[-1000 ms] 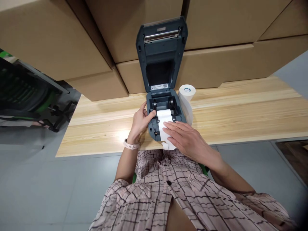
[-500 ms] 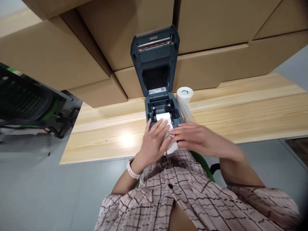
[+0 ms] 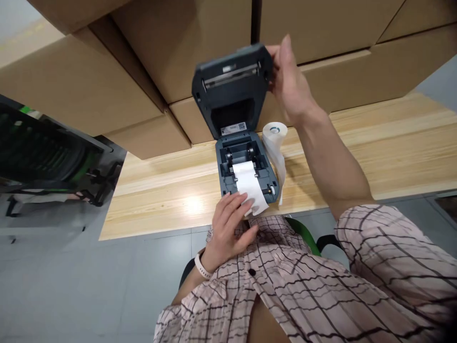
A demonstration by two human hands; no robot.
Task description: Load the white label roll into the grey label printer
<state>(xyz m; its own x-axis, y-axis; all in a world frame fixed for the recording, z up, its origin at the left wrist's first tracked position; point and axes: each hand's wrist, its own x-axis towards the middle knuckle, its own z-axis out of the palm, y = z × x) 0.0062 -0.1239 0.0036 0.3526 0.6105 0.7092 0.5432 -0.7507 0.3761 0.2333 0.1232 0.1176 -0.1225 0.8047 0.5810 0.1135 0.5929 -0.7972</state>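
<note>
A dark grey label printer [image 3: 224, 157] stands on the table with its lid [image 3: 233, 90] raised. White label paper [image 3: 249, 183] runs from inside the body over its front edge. My left hand [image 3: 230, 226] lies with fingers stretched out on the paper's lower left part, by the printer's front. At the upper right corner of the lid, my right hand [image 3: 291, 85] grips the edge; its fingertips are partly hidden behind it. Right of the printer stands a white label roll [image 3: 274, 131], a loose strip trailing from it towards the table's front.
Large cardboard boxes [image 3: 200, 52] stand behind the printer along the back of the wooden table [image 3: 153, 195]. A green chair [image 3: 303, 233] shows by my lap. At the left, a dark office chair [image 3: 43, 152] stands on the grey floor.
My right hand has gone from the paper up to the lid and taken hold of its corner. The lid has tilted slightly forward. My left hand has slid down, uncovering more paper.
</note>
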